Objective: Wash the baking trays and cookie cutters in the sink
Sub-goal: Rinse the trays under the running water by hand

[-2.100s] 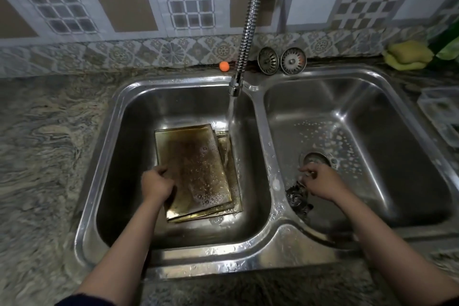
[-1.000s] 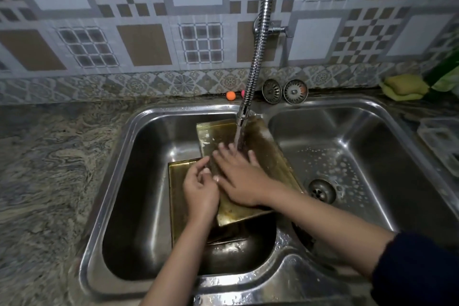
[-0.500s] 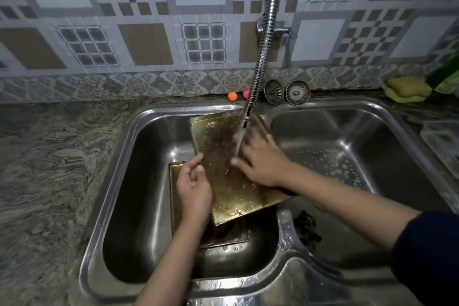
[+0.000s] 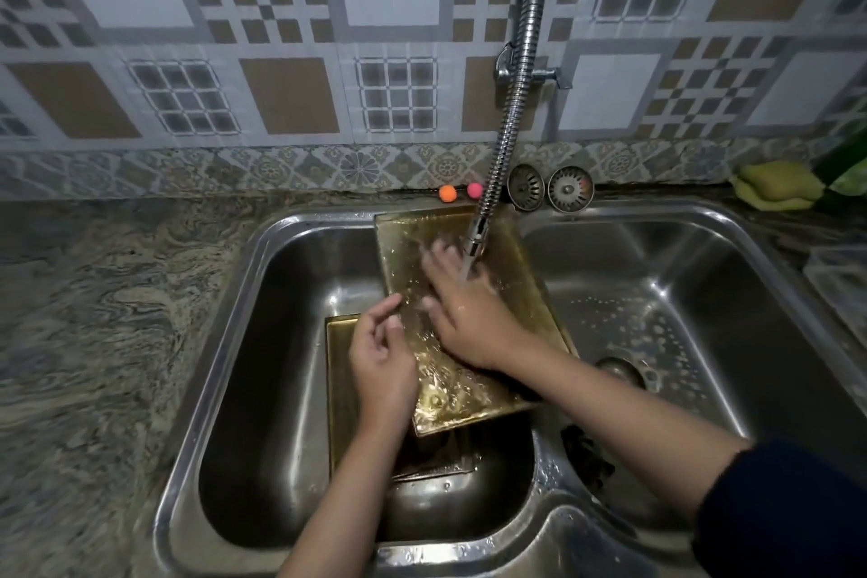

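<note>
Head view: wet rectangular golden tray (image 4: 511,296)

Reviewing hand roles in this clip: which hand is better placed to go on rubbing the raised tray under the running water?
Right. The right hand lies flat, fingers spread, on the raised tray directly below the faucet spout. The left hand grips the tray's left edge, steadying it.

Tray (image 4: 474,371) blocking left basin (image 4: 262,390)

Bkgd: grey-white-tan geometric patterned wall tiles (image 4: 291,94) running behind a swirled grey-beige stone countertop (image 4: 94,319); dim light reflecting w/ glare off tile faces.
</note>
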{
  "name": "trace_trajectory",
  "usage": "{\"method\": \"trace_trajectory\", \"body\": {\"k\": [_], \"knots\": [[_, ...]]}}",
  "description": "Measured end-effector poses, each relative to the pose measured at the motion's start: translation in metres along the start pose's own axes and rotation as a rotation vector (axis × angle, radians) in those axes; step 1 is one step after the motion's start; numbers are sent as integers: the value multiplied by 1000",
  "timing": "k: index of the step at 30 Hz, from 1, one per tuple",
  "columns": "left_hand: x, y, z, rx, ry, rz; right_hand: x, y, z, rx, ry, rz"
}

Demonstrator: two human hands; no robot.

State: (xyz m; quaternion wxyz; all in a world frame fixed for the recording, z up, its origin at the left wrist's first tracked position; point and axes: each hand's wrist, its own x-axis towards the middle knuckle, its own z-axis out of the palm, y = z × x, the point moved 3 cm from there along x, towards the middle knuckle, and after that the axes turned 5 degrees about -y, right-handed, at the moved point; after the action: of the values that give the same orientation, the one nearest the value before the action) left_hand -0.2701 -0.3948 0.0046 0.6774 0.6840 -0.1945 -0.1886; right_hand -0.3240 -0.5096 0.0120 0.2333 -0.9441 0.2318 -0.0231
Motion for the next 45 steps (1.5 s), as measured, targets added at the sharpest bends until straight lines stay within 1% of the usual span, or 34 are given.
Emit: {"method": "trace_trajectory", "body": {"k": [1, 2, 3, 4, 5, 7, 8, 10, 12, 13, 15, 17, 18, 20, 21, 22, 23, 24, 25, 26, 29, 31, 33, 35, 36, 38, 41, 43, 45], "knots": [[5, -5, -5, -19, 34, -38, -8, -4, 3, 44, -70, -107], [10, -11, -13, -20, 72, -77, -18, -3, 2, 60, -144, -164], [15, -18, -22, -4, 107, -109, -27, 5, -1, 46, -185, -171], [18, -22, -29, 10, 125, -129, -33, 14, -7, 5, -154, -162], [20, -26, -35, 24, 130, -139, -37, 24, -12, -54, -75, -127], [20, -31, -38, 47, 107, -161, -44, 36, -18, -144, 58, 11], [19, -32, -37, 36, 95, -176, -46, 39, -21, -94, 96, 93], [18, -37, -36, 10, 97, -221, -46, 43, -20, 205, 115, 201], [17, -44, -36, 13, 90, -282, -44, 42, -19, 515, 111, 262], [17, -49, -35, 25, 74, -320, -44, 40, -19, 632, 114, 278], [17, -57, -29, 100, 8, -406, -43, 33, -18, 718, 113, 288], [16, -56, -22, 163, -74, -442, -42, 23, -15, 685, 99, 287], [16, -51, -19, 177, -111, -426, -40, 19, -13, 650, 93, 276], [17, -31, -12, 164, -195, -336, -40, 4, -12, 532, 73, 241], [17, -20, -8, 93, -250, -302, -40, -3, -13, 454, 77, 213], [17, -8, -5, -27, -320, -313, -40, -9, -13, 387, 95, 181], [16, 4, -1, -173, -398, -363, -40, -16, -14, 335, 117, 149], [15, 14, 2, -295, -462, -405, -40, -23, -14, 312, 136, 109], [16, 25, 3, -369, -501, -414, -41, -30, -16, 312, 144, 60], [17, 34, 2, -396, -512, -399, -42, -36, -17, 321, 152, -2], [25, 49, -5, -505, -458, -342, -44, -43, -23, 371, 158, -145], [27, 49, -12, -617, -416, -327, -47, -46, -29, 466, 131, -183], [27, 47, -16, -664, -359, -285, -50, -47, -34, 526, 109, -199], [24, 38, -14, -693, -304, -296, -55, -46, -39, 493, 100, -209], [22, 34, -13, -720, -287, -323, -57, -43, -41, 427, 91, -201], [16, 22, -7, -759, -254, -393, -57, -31, -43, 212, 38, -132], [7, 1, 6, -752, -225, -486, -53, -5, -43, -84, -116, 90], [-2, -9, 18, -755, -249, -532, -53, 8, -42, -154, -173, 205], [-11, -14, 29, -754, -288, -564, -54, 11, -40, -139, -174, 202]]}}
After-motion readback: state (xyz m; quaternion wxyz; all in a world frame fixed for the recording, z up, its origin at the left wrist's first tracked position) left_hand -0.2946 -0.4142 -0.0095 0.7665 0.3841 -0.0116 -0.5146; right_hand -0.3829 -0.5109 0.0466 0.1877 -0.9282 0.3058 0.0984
